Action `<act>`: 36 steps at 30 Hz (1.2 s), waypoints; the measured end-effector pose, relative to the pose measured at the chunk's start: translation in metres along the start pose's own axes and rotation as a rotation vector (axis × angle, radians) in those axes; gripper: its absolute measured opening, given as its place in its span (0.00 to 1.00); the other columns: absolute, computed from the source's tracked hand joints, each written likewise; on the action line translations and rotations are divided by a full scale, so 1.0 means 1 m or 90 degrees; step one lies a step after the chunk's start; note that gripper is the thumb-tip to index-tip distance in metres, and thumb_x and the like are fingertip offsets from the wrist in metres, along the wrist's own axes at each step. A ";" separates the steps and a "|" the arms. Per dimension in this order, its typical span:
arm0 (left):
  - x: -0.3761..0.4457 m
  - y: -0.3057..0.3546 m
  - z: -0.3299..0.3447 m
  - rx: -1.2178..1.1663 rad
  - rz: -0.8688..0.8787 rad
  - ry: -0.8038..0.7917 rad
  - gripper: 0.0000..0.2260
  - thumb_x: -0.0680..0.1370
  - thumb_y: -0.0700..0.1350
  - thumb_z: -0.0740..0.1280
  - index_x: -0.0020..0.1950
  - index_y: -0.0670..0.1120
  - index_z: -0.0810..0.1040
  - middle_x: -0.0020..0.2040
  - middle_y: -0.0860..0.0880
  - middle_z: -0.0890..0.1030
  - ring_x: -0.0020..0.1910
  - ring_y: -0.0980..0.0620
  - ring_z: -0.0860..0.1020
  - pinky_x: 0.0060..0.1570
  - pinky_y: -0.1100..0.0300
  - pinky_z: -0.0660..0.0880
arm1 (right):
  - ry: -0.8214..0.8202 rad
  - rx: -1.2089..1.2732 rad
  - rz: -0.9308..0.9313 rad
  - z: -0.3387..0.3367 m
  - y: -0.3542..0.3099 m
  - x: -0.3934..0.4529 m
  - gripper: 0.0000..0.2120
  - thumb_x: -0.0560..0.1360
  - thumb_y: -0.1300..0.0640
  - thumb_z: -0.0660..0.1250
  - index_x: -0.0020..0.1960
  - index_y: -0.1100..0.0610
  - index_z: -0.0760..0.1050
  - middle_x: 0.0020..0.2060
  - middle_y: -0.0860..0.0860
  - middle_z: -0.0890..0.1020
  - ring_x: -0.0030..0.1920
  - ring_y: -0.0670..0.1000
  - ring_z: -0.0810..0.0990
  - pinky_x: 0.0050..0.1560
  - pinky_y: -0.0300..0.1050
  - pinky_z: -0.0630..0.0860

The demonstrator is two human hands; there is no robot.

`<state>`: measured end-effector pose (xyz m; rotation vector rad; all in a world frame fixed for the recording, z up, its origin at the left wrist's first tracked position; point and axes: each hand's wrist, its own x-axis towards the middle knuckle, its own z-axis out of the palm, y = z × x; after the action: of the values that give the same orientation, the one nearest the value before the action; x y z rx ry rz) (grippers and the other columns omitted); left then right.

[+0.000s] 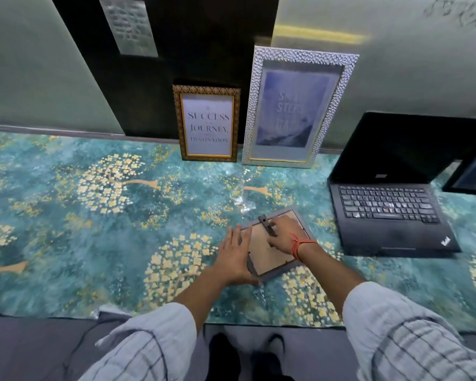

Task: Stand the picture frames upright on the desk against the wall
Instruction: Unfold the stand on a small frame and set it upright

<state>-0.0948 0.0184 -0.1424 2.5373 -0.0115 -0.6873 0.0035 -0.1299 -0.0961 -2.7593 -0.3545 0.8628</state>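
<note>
A small grey picture frame (272, 243) lies face down on the desk (94, 215), which is covered by a teal cloth with gold flower trees. It sits near the front edge, just left of the laptop. Its brown backing board faces up, and its long axis runs diagonally, from near left to far right. The left hand (235, 257) lies flat with fingers spread on the frame's left edge, pressing rather than closing around it. The right hand (283, 233), with a red thread at the wrist, rests on the backing, its grip narrow, fingertips pinched at the dark easel stand (267, 225) near the far end. An open black laptop (388, 207) sits to the right. Farther back, a gold frame (208, 123) and a taller silver frame (294, 108) stand upright, long axes vertical, leaning against the wall (39, 64).
</note>
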 end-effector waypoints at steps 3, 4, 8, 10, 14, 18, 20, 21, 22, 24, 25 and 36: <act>0.003 0.009 0.019 0.083 -0.044 0.027 0.66 0.60 0.69 0.74 0.78 0.44 0.32 0.78 0.41 0.31 0.77 0.39 0.31 0.75 0.40 0.40 | 0.021 -0.014 -0.001 0.012 0.018 -0.002 0.17 0.71 0.47 0.69 0.51 0.59 0.76 0.55 0.59 0.74 0.55 0.61 0.74 0.51 0.48 0.71; 0.005 0.011 0.022 0.091 -0.055 0.038 0.67 0.59 0.70 0.74 0.78 0.44 0.32 0.78 0.41 0.30 0.77 0.39 0.31 0.75 0.40 0.39 | 0.033 -0.001 -0.002 0.015 0.021 -0.002 0.18 0.72 0.46 0.69 0.53 0.59 0.75 0.56 0.59 0.74 0.56 0.61 0.74 0.54 0.49 0.72; 0.010 0.017 0.025 0.128 -0.073 0.057 0.67 0.57 0.71 0.72 0.78 0.46 0.33 0.79 0.41 0.33 0.78 0.40 0.33 0.75 0.40 0.43 | 0.090 -0.005 -0.020 0.030 0.023 0.000 0.19 0.73 0.48 0.68 0.57 0.60 0.74 0.58 0.58 0.73 0.61 0.60 0.71 0.60 0.53 0.73; 0.009 0.019 0.023 0.129 -0.077 0.068 0.66 0.56 0.71 0.72 0.78 0.47 0.35 0.80 0.41 0.36 0.79 0.40 0.36 0.75 0.40 0.45 | 0.106 -0.010 -0.013 0.031 0.022 0.001 0.20 0.74 0.48 0.67 0.59 0.60 0.73 0.59 0.58 0.72 0.62 0.60 0.70 0.60 0.54 0.72; 0.008 0.020 0.016 0.118 -0.067 0.055 0.65 0.57 0.70 0.72 0.78 0.48 0.35 0.80 0.42 0.38 0.79 0.40 0.38 0.77 0.42 0.47 | 0.092 0.068 -0.004 0.025 0.024 0.004 0.16 0.75 0.49 0.67 0.55 0.59 0.76 0.57 0.58 0.75 0.61 0.60 0.71 0.58 0.54 0.74; 0.003 0.013 -0.001 0.019 -0.038 -0.013 0.59 0.62 0.67 0.72 0.80 0.51 0.40 0.80 0.46 0.36 0.79 0.43 0.35 0.77 0.43 0.45 | 0.084 0.180 -0.025 0.011 0.028 0.002 0.07 0.73 0.53 0.70 0.39 0.53 0.74 0.41 0.53 0.82 0.48 0.56 0.80 0.43 0.45 0.74; -0.001 0.008 -0.011 -0.030 -0.023 -0.040 0.55 0.61 0.69 0.67 0.80 0.52 0.44 0.81 0.49 0.38 0.79 0.46 0.37 0.77 0.41 0.48 | 0.069 0.185 -0.039 -0.002 0.024 0.002 0.13 0.73 0.54 0.71 0.33 0.52 0.70 0.34 0.51 0.79 0.40 0.54 0.78 0.36 0.42 0.70; -0.004 0.006 -0.017 -0.048 -0.012 -0.035 0.53 0.61 0.69 0.64 0.80 0.53 0.47 0.81 0.50 0.41 0.80 0.48 0.40 0.77 0.42 0.50 | 0.067 0.166 -0.042 -0.010 0.021 0.004 0.13 0.73 0.54 0.71 0.33 0.53 0.71 0.34 0.52 0.79 0.39 0.53 0.76 0.35 0.42 0.68; -0.006 0.003 -0.020 -0.067 -0.001 -0.017 0.50 0.62 0.68 0.63 0.80 0.53 0.50 0.81 0.52 0.45 0.80 0.49 0.44 0.77 0.43 0.51 | 0.067 0.157 -0.037 -0.015 0.019 0.008 0.13 0.72 0.52 0.72 0.34 0.55 0.73 0.34 0.54 0.79 0.38 0.53 0.75 0.34 0.42 0.68; -0.010 -0.004 -0.027 -0.097 0.019 0.037 0.44 0.65 0.66 0.66 0.79 0.54 0.57 0.81 0.53 0.53 0.80 0.52 0.50 0.78 0.49 0.51 | 0.066 0.177 -0.017 -0.023 0.016 0.016 0.14 0.71 0.51 0.73 0.33 0.56 0.74 0.30 0.54 0.76 0.34 0.53 0.73 0.31 0.41 0.65; -0.011 -0.008 -0.031 -0.094 0.032 0.061 0.43 0.66 0.66 0.68 0.78 0.54 0.60 0.80 0.54 0.57 0.80 0.52 0.52 0.77 0.51 0.51 | 0.053 0.193 0.001 -0.027 0.014 0.019 0.15 0.70 0.51 0.74 0.30 0.56 0.72 0.28 0.53 0.74 0.32 0.52 0.72 0.31 0.41 0.64; 0.017 -0.001 -0.072 -0.311 0.083 0.286 0.10 0.72 0.35 0.73 0.52 0.45 0.86 0.46 0.51 0.85 0.49 0.53 0.82 0.54 0.64 0.77 | -0.099 0.333 0.119 -0.060 0.011 0.052 0.14 0.71 0.59 0.74 0.32 0.58 0.71 0.27 0.53 0.75 0.26 0.49 0.74 0.26 0.38 0.70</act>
<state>-0.0466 0.0510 -0.0975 2.1358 0.1290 -0.0428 0.0813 -0.1335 -0.0783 -2.2687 0.0991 1.0433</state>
